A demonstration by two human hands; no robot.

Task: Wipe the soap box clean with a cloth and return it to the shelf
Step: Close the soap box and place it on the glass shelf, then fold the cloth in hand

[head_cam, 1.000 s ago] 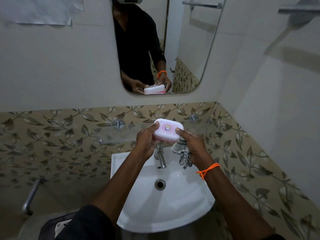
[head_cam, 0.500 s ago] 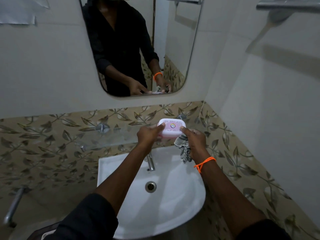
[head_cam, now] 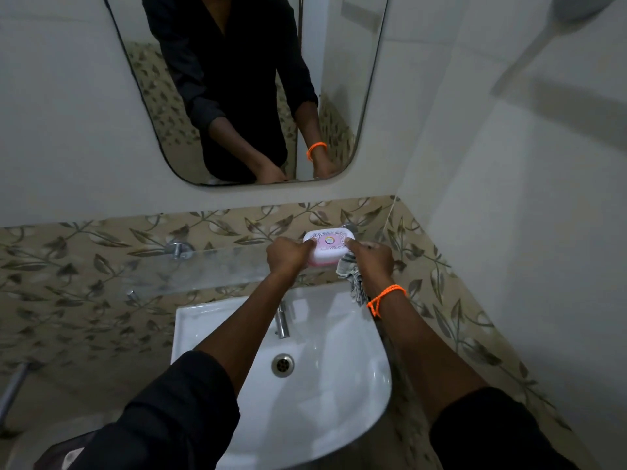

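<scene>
The pink and white soap box (head_cam: 327, 247), lid closed, sits at the right end of the glass shelf (head_cam: 203, 266) above the sink. My left hand (head_cam: 288, 257) grips its left end, thumb on the lid. My right hand (head_cam: 371, 259) holds its right end, thumb on the lid. The checked cloth (head_cam: 353, 283) hangs from under my right palm, bunched in the fingers. I cannot tell whether the box's base touches the glass.
A white sink (head_cam: 356, 385) with a chrome tap (head_cam: 281, 320) lies below the shelf. A mirror (head_cam: 332, 79) hangs on the wall above. Leaf-patterned tiles cover the lower walls. A side wall stands close on the right.
Both hands have carried the soap box forward and down to the right end of the glass shelf. The grip on box and cloth is unchanged.
</scene>
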